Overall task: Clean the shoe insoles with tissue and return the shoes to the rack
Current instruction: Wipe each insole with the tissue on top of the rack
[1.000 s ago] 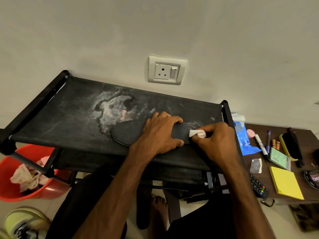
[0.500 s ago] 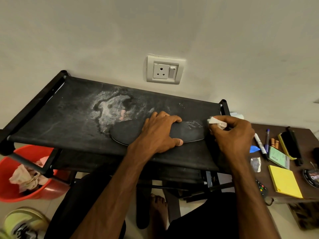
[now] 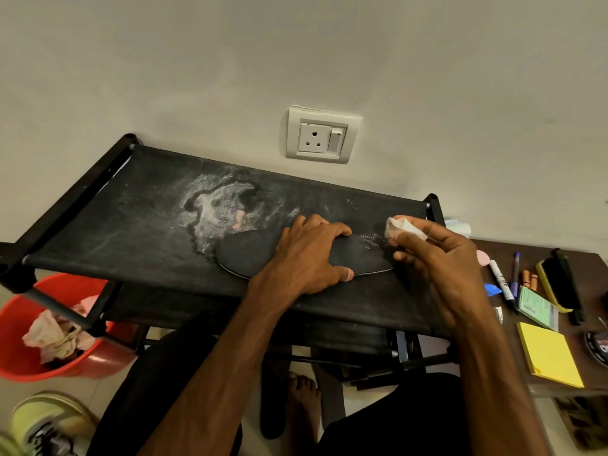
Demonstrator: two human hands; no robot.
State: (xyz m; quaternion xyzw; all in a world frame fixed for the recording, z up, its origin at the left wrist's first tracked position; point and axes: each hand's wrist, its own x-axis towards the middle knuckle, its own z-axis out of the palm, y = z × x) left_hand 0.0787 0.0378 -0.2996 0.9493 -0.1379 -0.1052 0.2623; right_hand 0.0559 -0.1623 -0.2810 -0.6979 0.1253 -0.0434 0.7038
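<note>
A dark insole (image 3: pixel 250 256) lies flat on the black fabric top shelf of the shoe rack (image 3: pixel 131 225). My left hand (image 3: pixel 309 255) presses down on its middle, fingers spread over the far edge and thumb at the near edge. My right hand (image 3: pixel 437 258) pinches a crumpled white tissue (image 3: pixel 399 227) at the insole's right end, just above a patch of white stitched marks (image 3: pixel 370 241). A yellow-green shoe (image 3: pixel 42 426) sits on the floor at the bottom left.
The shelf fabric carries a whitish stain (image 3: pixel 217 209). A red bucket (image 3: pixel 19 363) with used tissues stands under the rack's left end. A brown table (image 3: pixel 589 268) on the right holds pens, a brush and a yellow notepad (image 3: pixel 547 358). A wall socket (image 3: pixel 320 136) is behind.
My right hand slid the tissue from beside my left hand rightward to the insole's end, and now holds it slightly back over the stitched marks. My left hand stayed pressing the insole.
</note>
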